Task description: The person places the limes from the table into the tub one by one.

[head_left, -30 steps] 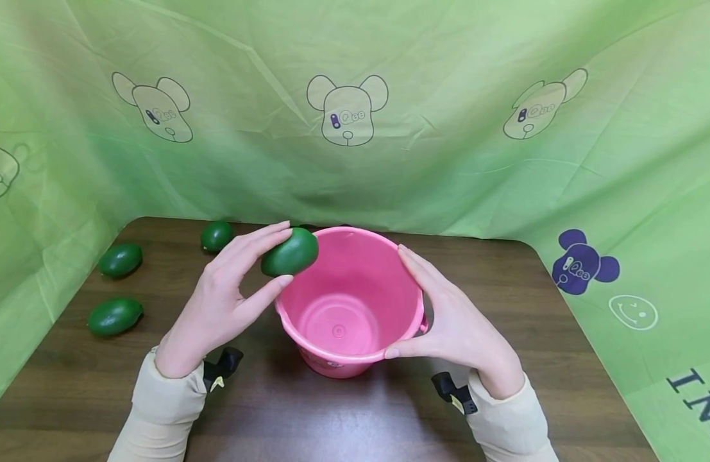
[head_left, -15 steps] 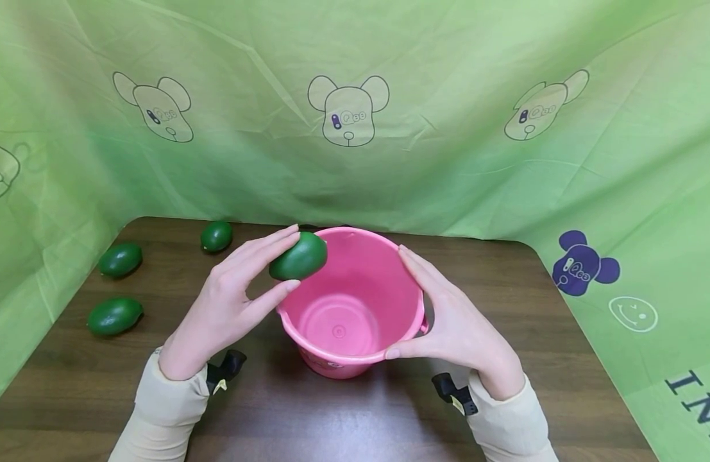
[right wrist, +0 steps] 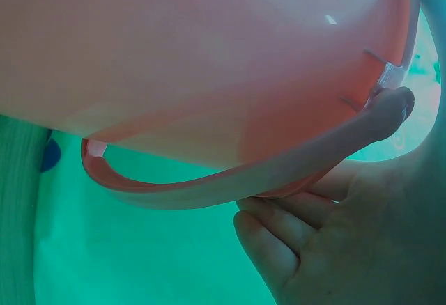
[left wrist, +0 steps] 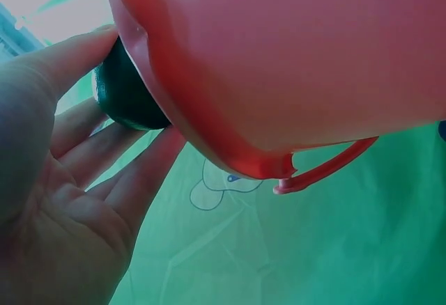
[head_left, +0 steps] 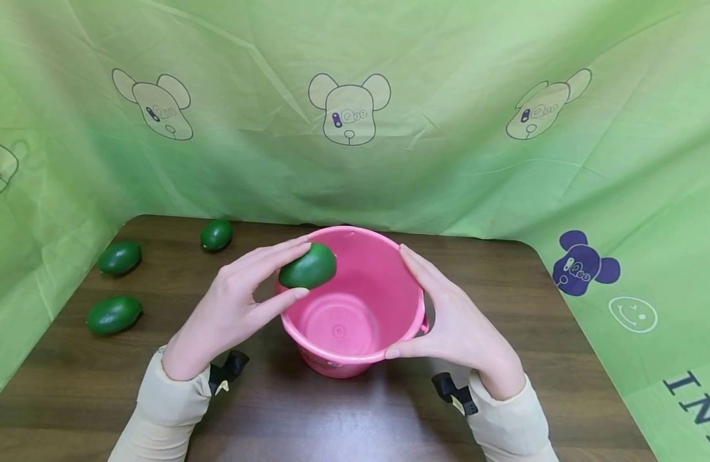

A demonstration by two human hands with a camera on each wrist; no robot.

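A pink bucket stands upright on the table, its open top facing me and its inner floor bare. My left hand holds a green lime between fingers and thumb, above the bucket's left rim. In the left wrist view the lime shows partly behind the bucket's rim. My right hand grips the bucket's right rim, thumb at the front and fingers farther back. The bucket's handle hangs against its side in the right wrist view.
Two limes lie on the left of the brown table: a nearer lime and a farther lime. Another lime sits near the back edge. A green printed curtain hangs behind and beside the table.
My left hand has moved right and slightly nearer to me, carrying the lime from the bucket's left edge to over its opening. My right hand and the bucket have stayed put.
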